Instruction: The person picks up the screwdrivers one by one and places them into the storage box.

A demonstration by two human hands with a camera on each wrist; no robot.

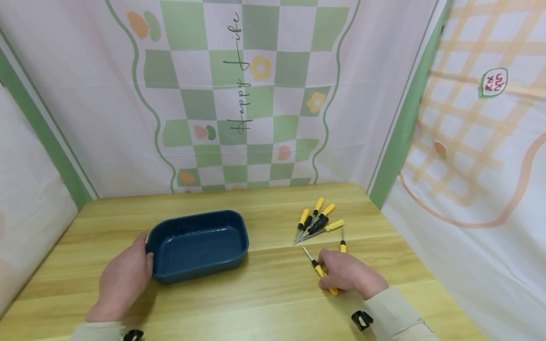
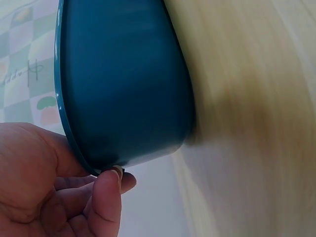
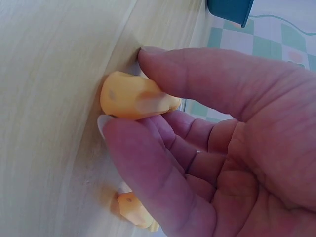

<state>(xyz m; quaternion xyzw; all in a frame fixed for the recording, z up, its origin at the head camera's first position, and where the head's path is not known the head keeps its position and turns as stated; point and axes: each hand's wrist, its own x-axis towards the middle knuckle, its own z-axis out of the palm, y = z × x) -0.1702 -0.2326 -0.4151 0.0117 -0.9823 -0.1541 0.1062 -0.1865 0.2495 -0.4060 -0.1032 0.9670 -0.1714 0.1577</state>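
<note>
Yellow-handled screwdriver [image 1: 319, 270] — your right hand [image 1: 349, 273] pinches it, fingers closed to handle width, at worktop [image 1: 273, 303] right of blue tray [image 1: 200, 248]. Your left hand [image 1: 125, 276] grips tray's left end, fingers curled at rim — screwdriver cluster [image 1: 317, 225] beyond, lone screwdriver [image 1: 343, 246] beside right hand.
</note>
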